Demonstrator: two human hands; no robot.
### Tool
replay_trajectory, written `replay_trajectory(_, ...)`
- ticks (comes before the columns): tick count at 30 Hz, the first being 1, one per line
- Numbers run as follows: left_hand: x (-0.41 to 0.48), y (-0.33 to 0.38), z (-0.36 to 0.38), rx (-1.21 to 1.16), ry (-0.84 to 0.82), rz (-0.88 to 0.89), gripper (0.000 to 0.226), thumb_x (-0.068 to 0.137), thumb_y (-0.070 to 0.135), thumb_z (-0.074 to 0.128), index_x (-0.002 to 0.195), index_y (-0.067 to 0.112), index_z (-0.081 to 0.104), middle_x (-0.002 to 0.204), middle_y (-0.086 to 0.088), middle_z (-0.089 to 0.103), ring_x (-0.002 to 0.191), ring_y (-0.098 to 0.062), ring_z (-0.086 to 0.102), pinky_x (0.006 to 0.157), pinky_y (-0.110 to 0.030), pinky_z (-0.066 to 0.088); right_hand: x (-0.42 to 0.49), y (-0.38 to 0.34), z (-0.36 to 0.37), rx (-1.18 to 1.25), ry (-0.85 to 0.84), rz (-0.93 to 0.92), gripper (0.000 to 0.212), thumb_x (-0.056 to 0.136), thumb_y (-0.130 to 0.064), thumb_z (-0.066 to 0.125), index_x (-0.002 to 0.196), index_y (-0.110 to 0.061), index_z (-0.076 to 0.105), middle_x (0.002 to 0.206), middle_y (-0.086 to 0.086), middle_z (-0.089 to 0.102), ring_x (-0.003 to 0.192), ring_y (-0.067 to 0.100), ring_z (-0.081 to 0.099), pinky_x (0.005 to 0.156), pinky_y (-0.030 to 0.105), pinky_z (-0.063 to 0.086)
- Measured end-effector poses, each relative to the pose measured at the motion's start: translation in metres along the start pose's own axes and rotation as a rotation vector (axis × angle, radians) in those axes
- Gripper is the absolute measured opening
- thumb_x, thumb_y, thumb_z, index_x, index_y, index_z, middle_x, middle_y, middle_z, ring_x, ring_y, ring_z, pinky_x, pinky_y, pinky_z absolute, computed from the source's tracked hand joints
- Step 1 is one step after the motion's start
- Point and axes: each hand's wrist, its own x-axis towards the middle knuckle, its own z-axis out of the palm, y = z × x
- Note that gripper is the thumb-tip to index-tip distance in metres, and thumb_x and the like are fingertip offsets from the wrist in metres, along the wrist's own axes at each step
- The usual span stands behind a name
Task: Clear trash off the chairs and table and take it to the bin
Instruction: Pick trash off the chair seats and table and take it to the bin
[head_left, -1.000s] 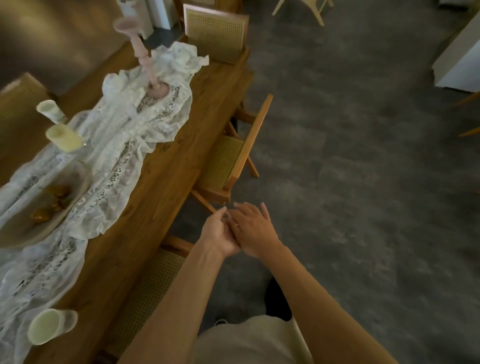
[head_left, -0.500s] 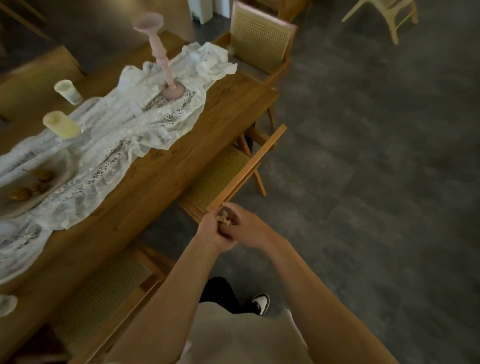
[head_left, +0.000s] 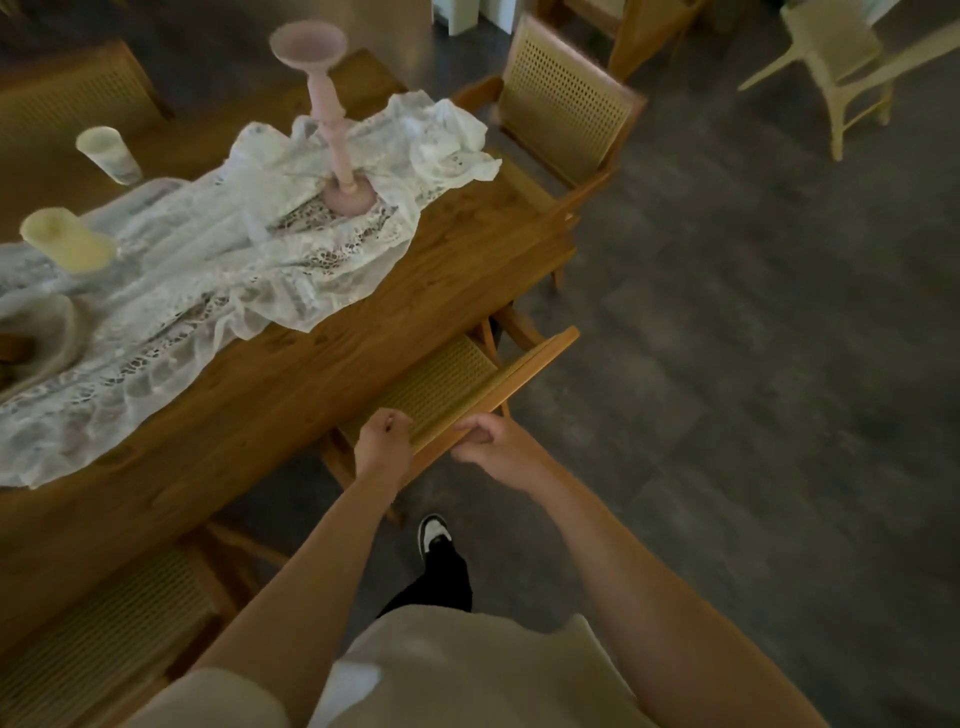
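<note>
Chair (head_left: 498, 374) backrest lies beneath left hand (head_left: 383, 446) and right hand (head_left: 488, 441).

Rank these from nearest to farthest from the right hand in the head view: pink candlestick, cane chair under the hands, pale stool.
1. Cane chair: its back rail is right at the right hand.
2. Pink candlestick: on the lace runner, up and left.
3. Pale stool: far upper right corner.
</note>
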Motion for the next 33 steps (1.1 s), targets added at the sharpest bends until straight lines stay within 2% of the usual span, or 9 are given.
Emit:
replay_trajectory(4,0.040,-0.008,0.024,0.344,-0.100,0.084,0.024,0.104,0.023,0.041,0.103,0.021,0.065,0.104,-0.003,0.067,0.095,-0.026,0.061,0.077,-0.037,0.048,0.046,-0.009,-0.032,-0.232,0.012,0.001,0.054,0.084,-0.039,0.070,0.136,-0.030,0.058,0.140,-0.002,0.057,0.126,0.017,0.057,0.097,0.034,0.049)
replay_trajectory(7,0.053,-0.022,0.034,0.548,-0.180,0.050,0.029,0.107,0.028,0.036,0.114,0.017,0.061,0.117,-0.010,0.064,0.108,-0.030,0.059,0.084,-0.040,0.049,0.074,-0.013,-0.041,-0.449,-0.033,-0.038,0.063,0.087,-0.031,0.071,0.146,-0.023,0.052,0.151,0.003,0.049,0.131,0.021,0.053,0.099,0.035,0.047)
replay_trajectory(9,0.061,-0.032,0.034,0.603,-0.174,0.015,0.032,0.107,0.030,0.035,0.120,0.015,0.059,0.121,-0.013,0.060,0.111,-0.032,0.058,0.090,-0.043,0.050,0.093,-0.014,-0.046,-0.648,-0.075,-0.062,0.068,0.085,-0.032,0.074,0.148,-0.021,0.049,0.152,0.007,0.045,0.135,0.026,0.048,0.107,0.043,0.045)
replay_trajectory(12,0.068,-0.041,0.033,0.590,-0.164,0.009,0.030,0.105,0.034,0.037,0.109,0.015,0.060,0.118,-0.014,0.061,0.109,-0.034,0.057,0.094,-0.046,0.049,0.120,-0.011,-0.057,-0.971,-0.178,-0.117,0.076,0.084,-0.036,0.074,0.152,-0.022,0.043,0.155,0.010,0.038,0.145,0.035,0.033,0.117,0.049,0.031)
replay_trajectory(16,0.063,-0.044,0.034,0.672,-0.211,0.032,0.047,0.099,0.060,0.036,0.124,0.028,0.060,0.131,-0.005,0.054,0.126,-0.033,0.046,0.104,-0.045,0.042,0.152,0.002,-0.073,-1.340,-0.361,-0.169,0.079,0.087,-0.041,0.070,0.156,-0.028,0.034,0.159,0.011,0.035,0.149,0.035,0.029,0.123,0.054,0.015)
replay_trajectory(20,0.057,-0.046,0.032,0.872,-0.247,0.051,0.078,0.080,0.087,0.040,0.136,0.034,0.048,0.133,0.000,0.047,0.130,-0.028,0.042,0.108,-0.047,0.038,0.183,0.010,-0.096,-1.350,-0.459,-0.223,0.071,0.092,-0.037,0.064,0.156,-0.036,0.033,0.158,0.007,0.039,0.146,0.033,0.035,0.115,0.050,0.030)
replay_trajectory(23,0.054,-0.045,0.041,0.969,-0.217,-0.004,0.069,0.077,0.067,0.058,0.137,0.035,0.043,0.132,0.000,0.047,0.128,-0.029,0.044,0.107,-0.046,0.039,0.210,0.012,-0.125,-1.357,-0.575,-0.282,0.073,0.090,-0.024,0.058,0.157,-0.036,0.032,0.150,0.005,0.047,0.137,0.032,0.045,0.104,0.044,0.042)
replay_trajectory(27,0.056,-0.038,0.066,0.995,-0.055,-0.122,0.055,0.080,0.045,0.065,0.132,0.036,0.049,0.125,0.002,0.052,0.121,-0.026,0.050,0.099,-0.043,0.047,0.233,0.013,-0.141,-1.404,-0.693,-0.340,0.078,0.085,-0.022,0.055,0.158,-0.032,0.030,0.149,0.007,0.048,0.130,0.035,0.050,0.106,0.047,0.045)
replay_trajectory(33,0.049,-0.042,0.073,0.961,0.077,-0.001,0.033,0.084,0.018,0.068,0.116,0.024,0.066,0.107,-0.004,0.062,0.102,-0.031,0.064,0.071,-0.043,0.057,0.237,0.021,-0.141,-1.431,-0.646,-0.546,0.072,0.080,-0.021,0.058,0.151,-0.023,0.042,0.134,0.006,0.059,0.115,0.034,0.062,0.091,0.046,0.055)
